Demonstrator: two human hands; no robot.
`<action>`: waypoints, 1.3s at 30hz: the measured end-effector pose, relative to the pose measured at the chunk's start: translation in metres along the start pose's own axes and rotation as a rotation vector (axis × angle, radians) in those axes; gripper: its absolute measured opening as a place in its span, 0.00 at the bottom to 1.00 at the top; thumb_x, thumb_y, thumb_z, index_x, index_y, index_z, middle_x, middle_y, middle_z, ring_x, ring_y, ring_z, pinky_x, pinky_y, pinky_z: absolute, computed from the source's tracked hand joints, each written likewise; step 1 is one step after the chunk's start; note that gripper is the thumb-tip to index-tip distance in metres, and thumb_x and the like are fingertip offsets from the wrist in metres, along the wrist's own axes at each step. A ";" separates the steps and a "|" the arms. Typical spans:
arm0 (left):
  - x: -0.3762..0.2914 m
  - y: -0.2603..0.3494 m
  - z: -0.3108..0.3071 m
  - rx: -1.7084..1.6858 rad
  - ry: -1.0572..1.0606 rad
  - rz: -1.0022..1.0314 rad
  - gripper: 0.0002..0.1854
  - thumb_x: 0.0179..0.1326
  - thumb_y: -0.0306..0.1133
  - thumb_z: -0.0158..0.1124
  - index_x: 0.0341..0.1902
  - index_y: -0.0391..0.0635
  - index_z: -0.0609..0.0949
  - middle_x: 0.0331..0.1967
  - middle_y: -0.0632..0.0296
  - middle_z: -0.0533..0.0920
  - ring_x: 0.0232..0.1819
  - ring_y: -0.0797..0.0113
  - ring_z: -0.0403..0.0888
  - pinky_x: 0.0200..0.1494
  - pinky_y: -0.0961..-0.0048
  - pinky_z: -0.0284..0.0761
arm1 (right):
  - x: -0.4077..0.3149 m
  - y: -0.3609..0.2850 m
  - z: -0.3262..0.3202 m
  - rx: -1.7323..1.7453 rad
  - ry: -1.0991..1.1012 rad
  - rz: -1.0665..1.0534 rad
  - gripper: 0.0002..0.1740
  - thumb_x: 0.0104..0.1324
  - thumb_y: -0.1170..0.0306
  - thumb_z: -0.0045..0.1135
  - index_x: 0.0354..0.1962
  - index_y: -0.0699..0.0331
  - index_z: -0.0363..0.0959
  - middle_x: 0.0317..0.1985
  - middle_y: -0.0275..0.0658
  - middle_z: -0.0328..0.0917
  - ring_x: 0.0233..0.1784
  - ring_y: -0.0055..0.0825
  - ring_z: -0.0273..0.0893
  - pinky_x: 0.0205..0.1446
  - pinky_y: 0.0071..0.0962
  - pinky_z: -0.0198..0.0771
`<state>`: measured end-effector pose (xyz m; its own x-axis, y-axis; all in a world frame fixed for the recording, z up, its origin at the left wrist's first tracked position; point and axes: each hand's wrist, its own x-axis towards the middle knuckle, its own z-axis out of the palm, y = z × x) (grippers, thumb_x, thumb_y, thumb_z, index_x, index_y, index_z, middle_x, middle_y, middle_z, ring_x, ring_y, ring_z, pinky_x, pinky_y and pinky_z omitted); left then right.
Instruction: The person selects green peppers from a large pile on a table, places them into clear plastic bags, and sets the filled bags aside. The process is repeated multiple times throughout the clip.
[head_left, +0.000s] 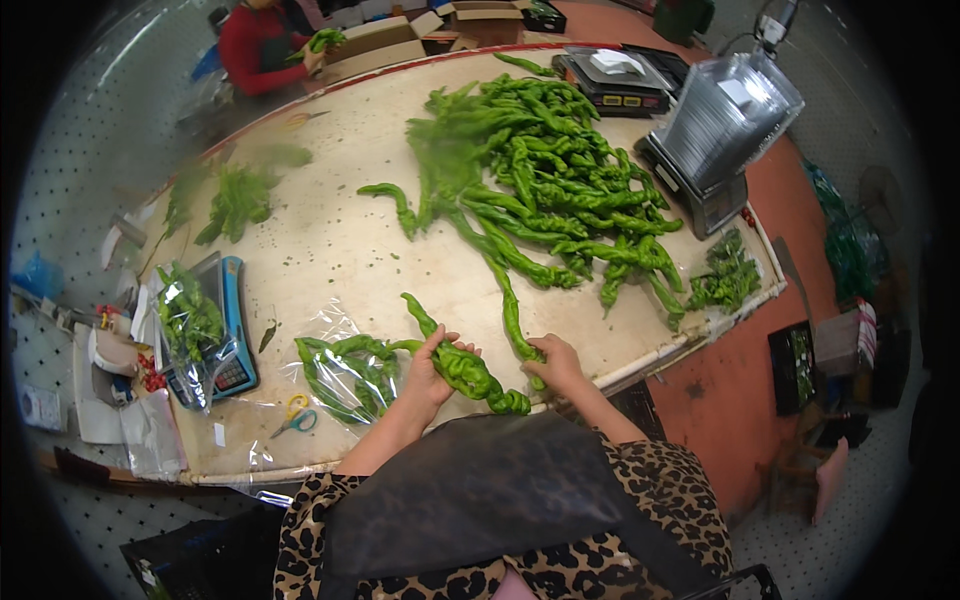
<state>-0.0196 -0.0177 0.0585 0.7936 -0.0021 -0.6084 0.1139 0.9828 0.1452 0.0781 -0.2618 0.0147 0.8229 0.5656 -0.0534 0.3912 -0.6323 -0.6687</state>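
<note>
My left hand (439, 356) holds a long wrinkled green pepper (466, 370) just above the table's near edge. To its right, the fingers of my right hand (553, 364) close around the lower end of another long green pepper (511, 311), whose top reaches toward the pile. The large pile of green peppers (532, 150) spreads over the far middle and right of the table. Left of my left hand lies a clear plastic bag (349, 375) with several green peppers in it. A pair of scissors (298, 418) with yellow and teal handles rests beside the bag.
A blue scale (238, 330) bears a bagged bunch of greens (187, 311) at left. Farther right stand a second scale (611, 82) and a stack of clear plastic trays (724, 112). Across the table (330, 247), a person in red sleeves (259, 56) holds green peppers near a cardboard box (375, 45).
</note>
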 end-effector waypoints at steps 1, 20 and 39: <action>-0.001 0.001 0.000 0.019 0.010 0.013 0.09 0.58 0.31 0.65 0.38 0.38 0.79 0.26 0.55 0.80 0.37 0.57 0.80 0.60 0.53 0.75 | 0.006 0.000 -0.004 0.117 -0.051 0.053 0.27 0.49 0.66 0.75 0.48 0.63 0.79 0.36 0.37 0.78 0.33 0.26 0.73 0.39 0.25 0.71; 0.006 0.005 -0.005 0.032 -0.234 0.065 0.24 0.58 0.24 0.64 0.58 0.48 0.73 0.47 0.62 0.79 0.41 0.67 0.79 0.50 0.62 0.79 | 0.009 -0.054 -0.076 0.485 -0.483 -0.174 0.25 0.49 0.79 0.73 0.48 0.61 0.82 0.36 0.34 0.80 0.41 0.26 0.76 0.49 0.26 0.70; 0.000 0.005 0.003 0.153 -0.426 -0.053 0.32 0.61 0.36 0.62 0.68 0.40 0.68 0.47 0.50 0.83 0.48 0.57 0.82 0.59 0.58 0.75 | 0.019 -0.036 -0.075 1.072 -1.125 0.046 0.37 0.60 0.69 0.65 0.65 0.69 0.63 0.48 0.45 0.82 0.46 0.24 0.80 0.49 0.20 0.72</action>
<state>-0.0176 -0.0136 0.0614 0.9557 -0.1591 -0.2477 0.2228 0.9408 0.2555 0.1106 -0.2685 0.0932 -0.0885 0.9591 -0.2689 -0.4961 -0.2765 -0.8231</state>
